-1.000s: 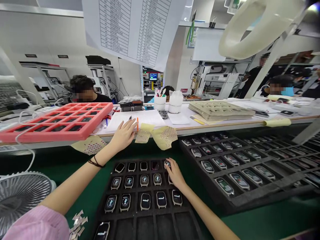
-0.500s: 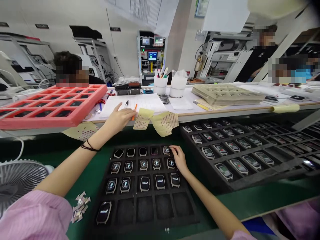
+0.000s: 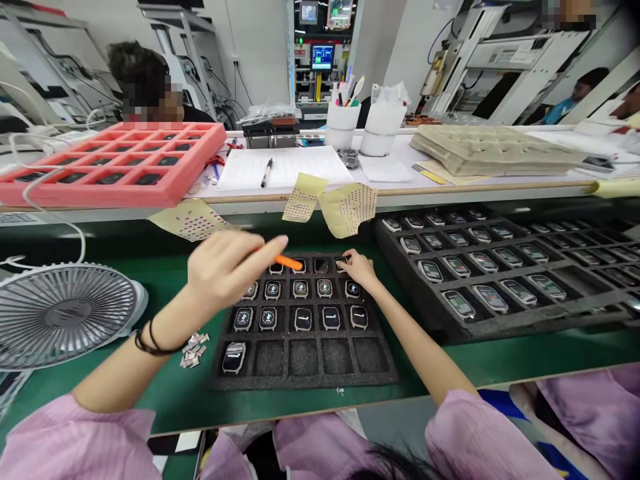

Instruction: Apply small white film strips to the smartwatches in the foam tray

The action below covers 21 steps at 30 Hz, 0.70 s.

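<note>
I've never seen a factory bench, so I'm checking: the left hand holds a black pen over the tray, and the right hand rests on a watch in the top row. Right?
Not quite: the head view shows the left hand holding an orange pen-shaped tool, not a black pen. The right hand does rest on a watch in the top row of the black foam tray.

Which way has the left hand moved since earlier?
Yes: the left hand came back off the paper sheet, now over the black foam tray.
</note>
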Each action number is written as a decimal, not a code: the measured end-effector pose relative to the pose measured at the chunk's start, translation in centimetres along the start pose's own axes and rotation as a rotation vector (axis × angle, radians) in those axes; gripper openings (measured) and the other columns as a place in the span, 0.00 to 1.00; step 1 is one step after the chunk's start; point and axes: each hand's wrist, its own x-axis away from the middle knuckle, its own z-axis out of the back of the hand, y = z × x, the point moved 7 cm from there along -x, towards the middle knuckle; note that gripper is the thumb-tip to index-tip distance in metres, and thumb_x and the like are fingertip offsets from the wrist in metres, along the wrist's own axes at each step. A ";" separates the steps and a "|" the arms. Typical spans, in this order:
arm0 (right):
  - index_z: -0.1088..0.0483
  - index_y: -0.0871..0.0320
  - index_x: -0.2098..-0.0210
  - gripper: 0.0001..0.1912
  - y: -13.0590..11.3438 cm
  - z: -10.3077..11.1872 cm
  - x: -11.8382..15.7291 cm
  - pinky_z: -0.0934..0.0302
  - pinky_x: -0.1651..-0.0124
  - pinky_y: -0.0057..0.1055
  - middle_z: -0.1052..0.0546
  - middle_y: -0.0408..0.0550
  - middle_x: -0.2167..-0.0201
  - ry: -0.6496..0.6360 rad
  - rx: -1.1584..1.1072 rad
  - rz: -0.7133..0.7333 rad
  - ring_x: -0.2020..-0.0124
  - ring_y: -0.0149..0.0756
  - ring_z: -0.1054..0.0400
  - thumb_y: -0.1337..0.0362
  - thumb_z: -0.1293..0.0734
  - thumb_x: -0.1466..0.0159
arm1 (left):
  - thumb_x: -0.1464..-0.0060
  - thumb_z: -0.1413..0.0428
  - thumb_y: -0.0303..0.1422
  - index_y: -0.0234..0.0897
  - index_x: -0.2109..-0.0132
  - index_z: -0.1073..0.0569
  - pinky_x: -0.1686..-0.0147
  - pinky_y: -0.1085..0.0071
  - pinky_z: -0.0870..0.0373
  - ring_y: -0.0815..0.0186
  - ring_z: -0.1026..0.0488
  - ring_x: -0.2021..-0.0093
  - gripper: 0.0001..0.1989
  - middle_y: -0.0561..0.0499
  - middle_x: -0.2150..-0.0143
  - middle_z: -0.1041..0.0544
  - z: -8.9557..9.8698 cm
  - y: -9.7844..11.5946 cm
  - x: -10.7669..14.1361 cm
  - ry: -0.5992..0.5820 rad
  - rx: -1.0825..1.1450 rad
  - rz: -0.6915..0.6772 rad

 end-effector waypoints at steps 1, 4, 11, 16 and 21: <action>0.31 0.56 0.64 0.07 -0.3 0.0 0.1 0.46 0.58 0.38 0.25 0.47 0.73 -0.003 0.004 0.002 0.63 0.48 0.30 0.60 0.33 0.40 | 0.36 0.52 0.26 0.43 0.43 0.30 0.66 0.74 0.31 0.70 0.27 0.68 0.17 0.52 0.66 0.25 0.1 0.5 1.1 -0.056 0.031 0.053; 0.33 0.56 0.65 0.06 -1.2 0.4 0.9 0.47 0.58 0.37 0.26 0.45 0.73 0.009 -0.008 0.025 0.63 0.46 0.30 0.61 0.33 0.40 | 0.33 0.54 0.31 0.41 0.43 0.29 0.72 0.78 0.34 0.73 0.29 0.73 0.16 0.52 0.68 0.26 -0.7 0.9 4.8 -0.230 0.150 0.330; 0.34 0.54 0.64 0.08 -2.4 1.1 2.3 0.48 0.58 0.36 0.26 0.43 0.72 0.043 -0.143 0.032 0.66 0.42 0.31 0.62 0.32 0.42 | 0.33 0.56 0.37 0.38 0.49 0.25 0.58 0.71 0.26 0.63 0.22 0.57 0.17 0.47 0.54 0.19 -3.5 2.2 12.8 -0.440 0.554 0.760; 0.32 0.55 0.65 0.09 -4.3 1.8 2.5 0.44 0.60 0.36 0.26 0.45 0.69 0.026 -0.330 0.038 0.66 0.40 0.33 0.59 0.32 0.43 | 0.35 0.55 0.39 0.36 0.53 0.25 0.66 0.72 0.29 0.65 0.25 0.67 0.17 0.49 0.63 0.20 -2.7 3.4 15.6 -0.483 0.697 0.982; 0.32 0.55 0.62 0.18 -9.5 2.3 7.3 0.41 0.70 0.31 0.28 0.44 0.71 -0.099 -0.616 0.116 0.71 0.35 0.34 0.46 0.36 0.41 | 0.36 0.56 0.43 0.34 0.59 0.25 0.77 0.76 0.43 0.71 0.39 0.78 0.20 0.56 0.78 0.36 -3.0 5.3 16.9 -0.487 1.010 1.233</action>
